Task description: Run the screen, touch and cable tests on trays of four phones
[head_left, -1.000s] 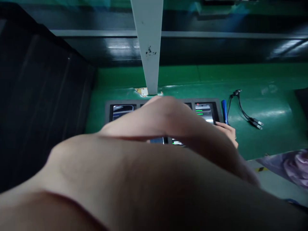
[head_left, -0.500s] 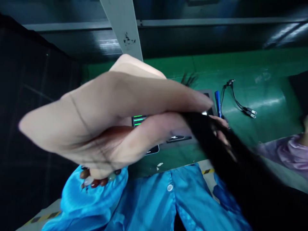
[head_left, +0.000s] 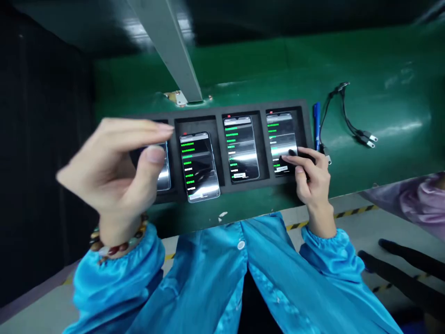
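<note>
My left hand (head_left: pixel 121 162) is raised over the left end of a black foam tray (head_left: pixel 243 185). Its fingers are bent, with a gap between thumb and index finger and nothing held. Behind it, a smartphone (head_left: pixel 164 171) is partly covered. To its right, a second smartphone (head_left: pixel 200 167) lies tilted, its lower end over the tray's front rim. A third smartphone (head_left: pixel 241 148) sits in its own slot. My right hand (head_left: pixel 314 176) is at the rightmost smartphone (head_left: pixel 281 141), fingers stretched and apart, a fingertip at the lower screen. Lit screens show lines of green and white text.
A blue pen (head_left: pixel 316 125) and a black cable with metal plugs (head_left: pixel 351 120) lie right of the tray on the green table (head_left: pixel 399 120). A grey post (head_left: pixel 174 51) rises behind the tray. At right are another person's lilac sleeve (head_left: pixel 420 204) and legs.
My left hand has dropped away from close to the camera, where it pinched a dark strand of hair; that strand is out of view. The tray and my right hand are now plainly visible.
</note>
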### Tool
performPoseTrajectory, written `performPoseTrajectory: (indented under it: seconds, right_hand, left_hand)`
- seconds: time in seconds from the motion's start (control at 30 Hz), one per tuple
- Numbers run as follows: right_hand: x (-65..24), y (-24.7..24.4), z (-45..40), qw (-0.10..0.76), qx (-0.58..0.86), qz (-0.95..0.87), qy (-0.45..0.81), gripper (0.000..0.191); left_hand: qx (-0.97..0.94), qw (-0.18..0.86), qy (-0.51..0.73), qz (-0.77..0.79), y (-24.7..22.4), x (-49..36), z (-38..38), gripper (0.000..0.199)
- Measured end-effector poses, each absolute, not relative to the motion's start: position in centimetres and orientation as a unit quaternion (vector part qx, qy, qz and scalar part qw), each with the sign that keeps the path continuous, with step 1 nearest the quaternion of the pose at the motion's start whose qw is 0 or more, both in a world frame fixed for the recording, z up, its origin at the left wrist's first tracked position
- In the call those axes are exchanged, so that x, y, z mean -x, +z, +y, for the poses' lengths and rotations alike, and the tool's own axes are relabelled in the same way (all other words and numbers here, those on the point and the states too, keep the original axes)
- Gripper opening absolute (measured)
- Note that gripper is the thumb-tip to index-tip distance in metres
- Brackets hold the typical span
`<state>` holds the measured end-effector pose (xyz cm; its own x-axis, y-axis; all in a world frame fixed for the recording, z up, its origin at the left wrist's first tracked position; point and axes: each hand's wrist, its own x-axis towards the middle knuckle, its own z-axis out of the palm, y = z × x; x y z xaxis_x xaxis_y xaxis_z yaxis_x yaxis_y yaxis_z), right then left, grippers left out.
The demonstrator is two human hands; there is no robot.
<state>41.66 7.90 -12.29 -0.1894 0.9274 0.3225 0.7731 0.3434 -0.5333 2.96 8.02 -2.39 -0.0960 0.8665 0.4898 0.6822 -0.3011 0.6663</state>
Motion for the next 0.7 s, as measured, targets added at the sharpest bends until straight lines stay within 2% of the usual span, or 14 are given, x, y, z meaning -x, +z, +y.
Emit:
performPoseTrajectory:
  seconds: [0.1,0.3,0.5,0.63,0.7]
  right_hand:
    - [-39.7,-11.9,7.9,0.314,0.527,-0.778,0.137,0.037]
    - [-36.1,-10.6,7.9,0.251,0.456,-0.824,0.224,0.044]
    - [-38.6,-10.0,7.8,0.326,0.562,-0.737,0.187,0.042]
    - [-41.0,-10.2,8.0,0.366,0.627,-0.671,0.151,0.040]
    - [-42.0,-10.6,8.0,0.377,0.665,-0.628,0.147,0.041]
  left_hand:
    - [-0.699,0.074,0.450,0.551,-4.7,-0.8,6.5,0.018]
    - [-0.734,0.082,0.369,0.565,-8.1,0.6,2.6,0.021]
    - [-0.780,0.125,0.313,0.528,-9.7,0.1,1.0,0.034]
    - [-0.772,0.128,0.282,0.555,-9.6,0.5,0.9,0.031]
    - [-0.726,0.111,0.302,0.608,-9.5,1.5,1.0,0.037]
